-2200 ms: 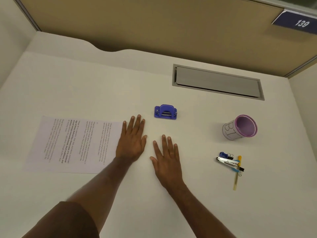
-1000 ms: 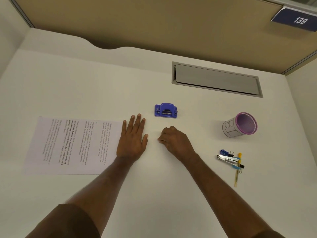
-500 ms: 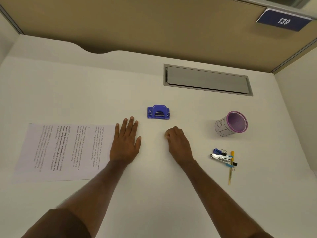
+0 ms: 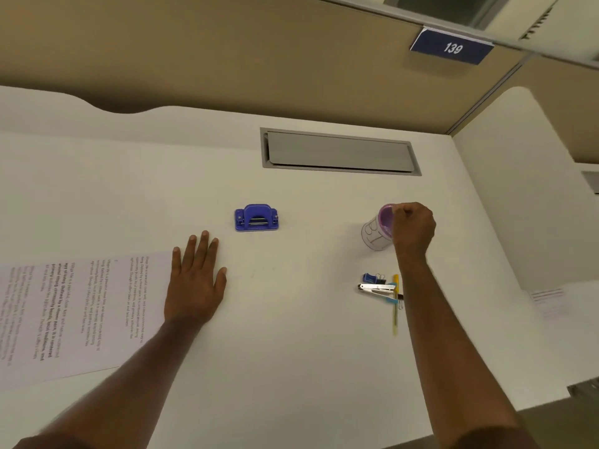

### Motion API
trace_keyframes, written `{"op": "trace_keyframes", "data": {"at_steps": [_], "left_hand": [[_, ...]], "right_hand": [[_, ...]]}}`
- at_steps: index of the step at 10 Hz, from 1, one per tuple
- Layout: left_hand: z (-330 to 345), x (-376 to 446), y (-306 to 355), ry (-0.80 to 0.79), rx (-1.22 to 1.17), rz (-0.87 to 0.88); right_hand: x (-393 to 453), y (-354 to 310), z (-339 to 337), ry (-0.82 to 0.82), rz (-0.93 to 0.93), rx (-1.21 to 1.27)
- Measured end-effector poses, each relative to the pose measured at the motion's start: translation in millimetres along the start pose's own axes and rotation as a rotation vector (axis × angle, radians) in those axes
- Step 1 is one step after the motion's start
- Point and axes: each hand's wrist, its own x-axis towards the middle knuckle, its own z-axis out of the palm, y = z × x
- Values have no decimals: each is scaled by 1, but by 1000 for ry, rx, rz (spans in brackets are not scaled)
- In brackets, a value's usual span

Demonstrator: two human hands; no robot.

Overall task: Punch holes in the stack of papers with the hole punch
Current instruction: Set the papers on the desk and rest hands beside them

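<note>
A blue hole punch [image 4: 256, 218] stands alone on the white desk [image 4: 291, 335], in the middle. The printed papers [image 4: 81, 312] lie flat at the left, text sideways. My left hand [image 4: 194, 280] rests flat and open on the desk, its fingers over the papers' right edge, just short of the punch. My right hand [image 4: 413, 230] is curled into a fist at the rim of a purple-rimmed cup [image 4: 376, 233] far to the right of the punch. Whether it grips the rim or holds anything is hidden.
A silver stapler [image 4: 377, 288], a blue binder clip [image 4: 369, 278] and a yellow pen [image 4: 395, 306] lie below the cup, beside my right forearm. A grey cable hatch [image 4: 340, 152] sits in the desk behind. Partition walls close the back and right.
My right hand curled into a fist on the desk, then moved right and up to the cup's rim. The left hand stayed flat. The view shifted right.
</note>
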Motion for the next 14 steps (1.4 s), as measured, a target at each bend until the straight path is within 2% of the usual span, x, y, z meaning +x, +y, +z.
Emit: {"op": "trace_keyframes", "data": {"at_steps": [4,5,6,7,8,9,11,12,13,14], "left_hand": [[-3,-1,1,0,-7,-2],[-4,-2,1,0,-9,-4],[-5,-3,1,-4,-4,-5],[-7,-2,2,-5,-3,-6],[-7,-1,2,-4,2,0],[-4,-2,1,-2,7,-2],[-3,-2,1,-4,12,-3],[-4,-1,2,-12,14,-10],[-3,-1,2,-13,18,-12],[-2,-1,2,-12,13,-12]], "right_hand": [[5,15,-1,13,-25,-155],[-1,12,-3,43,-33,-114],[-25,-6,0,71,-114,39],[-84,-21,23,-68,-317,151],[-156,-18,54,-341,-481,8],[-199,-6,75,-518,-532,-264],[-222,12,90,-414,-714,-567],[-229,12,97,-426,-748,-581],[-231,12,100,-501,-710,-553],[-228,16,100,-498,-687,-487]]}}
